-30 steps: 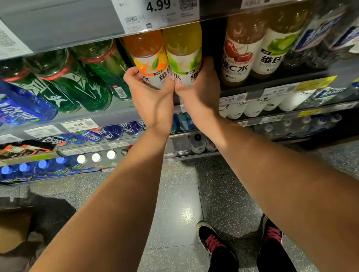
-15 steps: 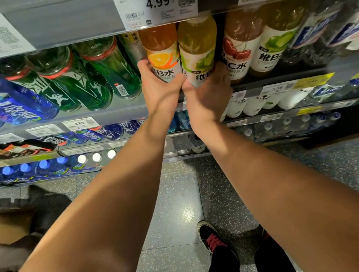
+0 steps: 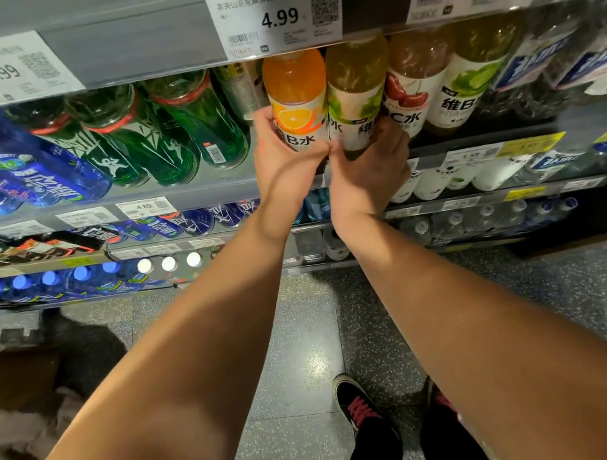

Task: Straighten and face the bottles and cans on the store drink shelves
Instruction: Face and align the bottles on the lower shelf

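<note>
An orange drink bottle (image 3: 296, 98) with an orange-fruit label stands on the grey shelf (image 3: 184, 198), and my left hand (image 3: 284, 160) is wrapped around its lower part. Right beside it stands a yellow-green drink bottle (image 3: 357, 92) with a lime label, gripped low by my right hand (image 3: 369, 174). The two hands touch at the thumbs. To the right stand a red cherry-label bottle (image 3: 416, 86) and another lime-label bottle (image 3: 470, 81), both labels facing me.
Green bottles (image 3: 161, 133) and blue bottles (image 3: 14, 165) fill the shelf to the left, clear blue-label bottles (image 3: 563, 65) the right. Lower shelves hold more bottles. Price tags (image 3: 278, 15) hang above. A cardboard box (image 3: 5, 376) sits on the floor at left, my shoes (image 3: 357, 405) below.
Both hands have slid the orange and yellow-green bottles to the right, closing the dark gap next to the cherry-label bottle. The orange bottle's label now faces me more fully.
</note>
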A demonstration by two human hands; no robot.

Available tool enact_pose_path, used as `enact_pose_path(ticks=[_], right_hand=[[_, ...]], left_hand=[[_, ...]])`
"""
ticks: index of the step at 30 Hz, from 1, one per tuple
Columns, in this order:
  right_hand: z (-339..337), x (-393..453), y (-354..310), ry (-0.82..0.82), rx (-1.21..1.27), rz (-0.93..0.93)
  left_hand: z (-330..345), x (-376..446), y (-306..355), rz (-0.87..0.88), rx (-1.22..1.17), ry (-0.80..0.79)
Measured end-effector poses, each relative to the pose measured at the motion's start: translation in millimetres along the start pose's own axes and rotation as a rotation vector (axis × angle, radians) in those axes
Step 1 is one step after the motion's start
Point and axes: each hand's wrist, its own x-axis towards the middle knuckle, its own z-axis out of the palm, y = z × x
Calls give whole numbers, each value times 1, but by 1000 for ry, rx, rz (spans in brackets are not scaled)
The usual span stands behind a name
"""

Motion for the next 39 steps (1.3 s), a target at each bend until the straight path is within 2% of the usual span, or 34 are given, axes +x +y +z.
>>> enact_pose_path(ticks=[4, 6, 13, 16, 18, 20, 22, 26, 29, 32, 39], right_hand=[[-6, 2, -1, -110, 6, 23], [-11, 2, -2, -166, 9, 40], [-26, -15, -16, -109, 131, 24], [-22, -38, -24, -177, 127, -163], [-15, -57, -36, -315, 125, -224], [-4, -74, -52, -469, 119, -147], [12, -86, -65, -538, 122, -153], [51, -90, -77, -465, 92, -211], [63, -87, -86, -553, 166, -139], [72, -88, -93, -492, 148, -144], [75, -90, -101, -351, 119, -151]], left_hand=[[-5, -10, -2, 4, -31, -14], [-10, -18, -1, 3, 5, 35], [-60, -34, 6, 0, 137, 518], [-84, -27, 1, -16, 162, 618], [-99, -20, -6, -45, 175, 620], [-110, -11, -14, -65, 164, 592], [-118, -2, -21, -69, 156, 569], [-128, 15, -33, -84, 135, 541], [-133, 23, -43, -79, 97, 543], [-138, 24, -48, -16, 135, 529], [-153, 28, -45, -9, 156, 435]])
